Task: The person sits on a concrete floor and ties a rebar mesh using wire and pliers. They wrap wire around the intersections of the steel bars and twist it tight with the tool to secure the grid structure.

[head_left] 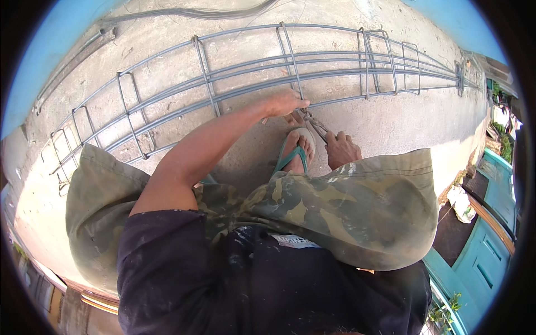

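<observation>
A long steel rebar cage (254,87), made of parallel bars with rectangular stirrups around them, lies across the concrete before me. My left hand (283,104) is closed at the near bar, where a stirrup crosses it, with its forefinger pointing right. What lies under its curled fingers is partly hidden. In my right hand (341,149) is a pair of pincers (317,125), its jaws up against the same crossing, just below my left fingertips. Any wire between the jaws is too small to make out.
My foot in a green-strapped flip-flop (296,151) stands just below the crossing. Thin dark rods or cables (206,13) lie beyond the cage at the far left. Turquoise panels (480,262) and a white bag (460,204) are past the slab's right edge.
</observation>
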A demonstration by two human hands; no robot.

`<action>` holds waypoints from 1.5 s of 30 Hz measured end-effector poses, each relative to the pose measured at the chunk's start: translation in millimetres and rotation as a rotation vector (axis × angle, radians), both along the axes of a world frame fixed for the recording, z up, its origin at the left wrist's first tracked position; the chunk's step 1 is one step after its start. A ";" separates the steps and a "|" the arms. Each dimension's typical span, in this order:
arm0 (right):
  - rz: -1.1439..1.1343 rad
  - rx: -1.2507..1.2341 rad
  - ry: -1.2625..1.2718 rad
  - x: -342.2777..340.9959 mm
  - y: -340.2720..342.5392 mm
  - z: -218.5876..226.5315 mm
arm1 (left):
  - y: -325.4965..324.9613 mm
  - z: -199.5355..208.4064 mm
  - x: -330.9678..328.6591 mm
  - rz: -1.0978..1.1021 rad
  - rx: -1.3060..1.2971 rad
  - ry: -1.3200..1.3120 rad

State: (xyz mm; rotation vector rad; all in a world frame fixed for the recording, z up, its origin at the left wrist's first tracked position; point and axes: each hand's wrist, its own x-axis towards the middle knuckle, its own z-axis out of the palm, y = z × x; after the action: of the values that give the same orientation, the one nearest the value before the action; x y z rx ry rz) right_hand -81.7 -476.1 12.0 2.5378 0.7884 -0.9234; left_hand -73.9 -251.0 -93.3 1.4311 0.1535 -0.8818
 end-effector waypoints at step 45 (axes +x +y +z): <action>-1.339 0.466 1.121 15.9 -87.6 1.4 | -126.0 -12.2 -38.8 -0.184 0.556 -1.505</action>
State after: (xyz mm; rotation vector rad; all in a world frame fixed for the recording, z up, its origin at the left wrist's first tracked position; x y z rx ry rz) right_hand -65.9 -563.7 13.4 2.5444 -0.8739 -2.9190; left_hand -112.7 -377.0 -105.6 2.2964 -0.9363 0.3132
